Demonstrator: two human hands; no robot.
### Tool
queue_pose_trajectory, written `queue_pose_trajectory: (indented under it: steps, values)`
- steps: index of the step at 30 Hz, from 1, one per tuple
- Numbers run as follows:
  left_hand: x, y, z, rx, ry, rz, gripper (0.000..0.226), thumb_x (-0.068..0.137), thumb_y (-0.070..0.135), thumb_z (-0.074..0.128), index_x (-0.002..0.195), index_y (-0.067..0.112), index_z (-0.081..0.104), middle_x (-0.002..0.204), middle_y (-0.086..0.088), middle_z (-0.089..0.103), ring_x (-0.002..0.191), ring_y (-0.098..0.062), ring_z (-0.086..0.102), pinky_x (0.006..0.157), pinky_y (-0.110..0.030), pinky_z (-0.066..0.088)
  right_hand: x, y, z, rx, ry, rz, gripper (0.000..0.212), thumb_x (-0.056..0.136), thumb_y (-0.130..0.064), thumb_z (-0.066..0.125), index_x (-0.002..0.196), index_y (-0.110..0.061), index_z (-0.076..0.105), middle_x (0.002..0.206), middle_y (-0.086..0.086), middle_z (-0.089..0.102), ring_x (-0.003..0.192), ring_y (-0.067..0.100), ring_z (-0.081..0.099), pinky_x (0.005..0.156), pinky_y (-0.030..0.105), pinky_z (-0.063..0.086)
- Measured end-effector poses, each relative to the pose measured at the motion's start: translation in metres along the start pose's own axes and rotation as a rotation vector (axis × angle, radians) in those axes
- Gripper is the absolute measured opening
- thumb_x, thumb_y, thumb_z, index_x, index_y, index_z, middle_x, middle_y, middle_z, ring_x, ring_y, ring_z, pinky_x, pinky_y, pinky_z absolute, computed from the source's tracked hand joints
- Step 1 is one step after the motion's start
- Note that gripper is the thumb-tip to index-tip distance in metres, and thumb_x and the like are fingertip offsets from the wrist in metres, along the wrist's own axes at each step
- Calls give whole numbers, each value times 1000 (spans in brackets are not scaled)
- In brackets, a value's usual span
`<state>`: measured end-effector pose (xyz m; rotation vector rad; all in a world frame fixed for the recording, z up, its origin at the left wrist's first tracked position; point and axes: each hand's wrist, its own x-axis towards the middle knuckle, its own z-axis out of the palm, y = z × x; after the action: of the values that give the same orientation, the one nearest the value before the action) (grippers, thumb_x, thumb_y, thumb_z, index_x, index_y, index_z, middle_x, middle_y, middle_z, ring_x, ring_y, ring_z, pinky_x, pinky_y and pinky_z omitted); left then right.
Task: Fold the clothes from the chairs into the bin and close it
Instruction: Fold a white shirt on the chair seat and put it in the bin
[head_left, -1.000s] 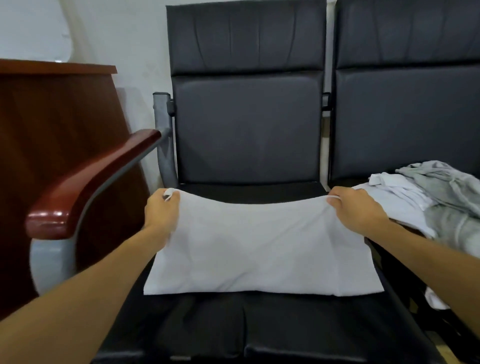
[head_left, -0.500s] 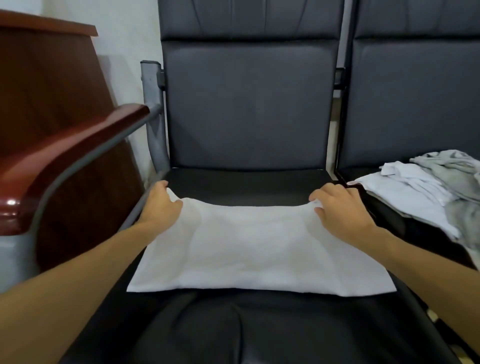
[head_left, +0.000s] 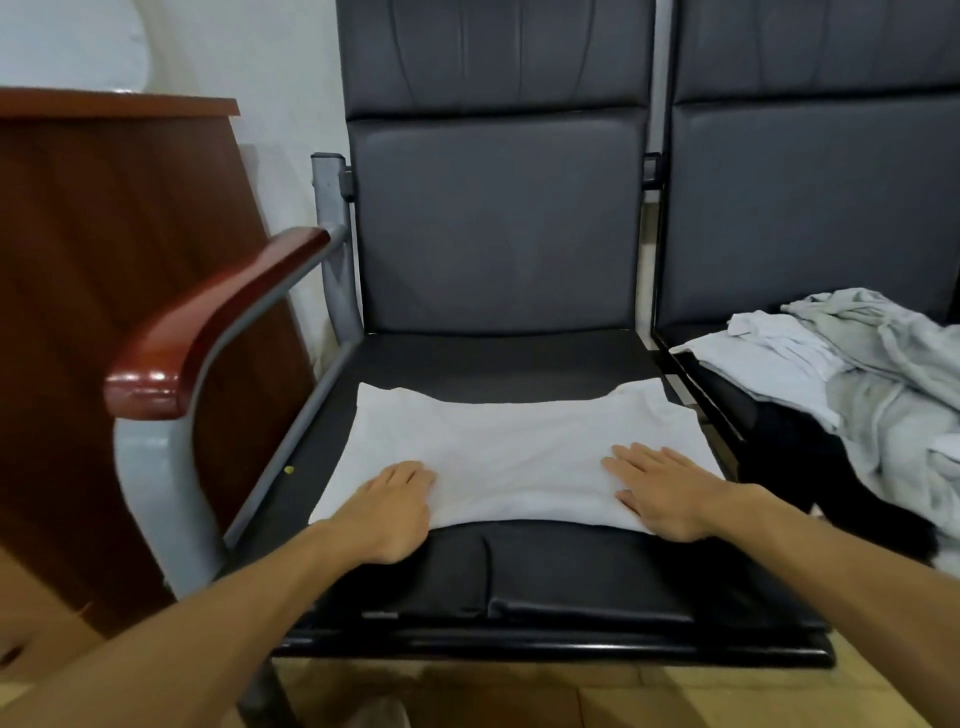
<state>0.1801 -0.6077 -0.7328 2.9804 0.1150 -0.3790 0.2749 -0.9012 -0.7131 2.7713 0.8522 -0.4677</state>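
Note:
A white garment (head_left: 514, 447) lies folded flat on the seat of the black chair (head_left: 498, 358) in front of me. My left hand (head_left: 389, 509) rests palm down on its near left edge, fingers together and flat. My right hand (head_left: 662, 491) lies flat on the near right edge, fingers spread. Neither hand grips the cloth. On the neighbouring chair to the right sits a loose heap: a white garment (head_left: 769, 353) and a grey garment (head_left: 893, 384) over something black (head_left: 789, 462). No bin is in view.
A red-brown wooden armrest (head_left: 208, 322) on a grey metal frame (head_left: 156, 488) stands at the chair's left. A dark wooden cabinet (head_left: 104, 270) fills the left side. A white wall is behind, and tan floor (head_left: 675, 696) shows below the seat's front edge.
Both hands let go of the far corners of the white garment and slid back toward me; they now lie flat on its near edge. The cloth lies flatter on the seat.

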Motion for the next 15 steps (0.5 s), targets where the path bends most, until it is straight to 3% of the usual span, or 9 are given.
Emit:
queue_pose_trajectory:
  steps: [9, 12, 15]
  values:
    - [-30, -8, -16, 6, -42, -3, 47, 102, 29, 30, 148, 22, 28, 152, 1, 27, 136, -18, 30, 113, -34, 25, -30, 18, 9, 120, 14, -67, 50, 105, -22, 28, 153, -27, 16, 162, -3, 7, 149, 14, 4, 119, 30, 1]
    - [-31, -4, -20, 46, 11, -10, 45, 100, 35, 35, 144, 24, 37, 148, 3, 35, 132, -16, 37, 110, -33, 29, -39, 18, 5, 191, 51, -54, 46, 104, -20, 34, 149, -23, 31, 158, -4, 24, 144, 15, 23, 116, 24, 13]
    - [-30, -1, -21, 52, 40, -15, 43, 98, 36, 38, 139, 25, 44, 144, 4, 40, 129, -15, 40, 109, -33, 32, -36, 15, 0, 188, 97, 2, 39, 101, -28, 39, 140, -22, 44, 146, -3, 39, 132, 18, 40, 112, 31, 28]
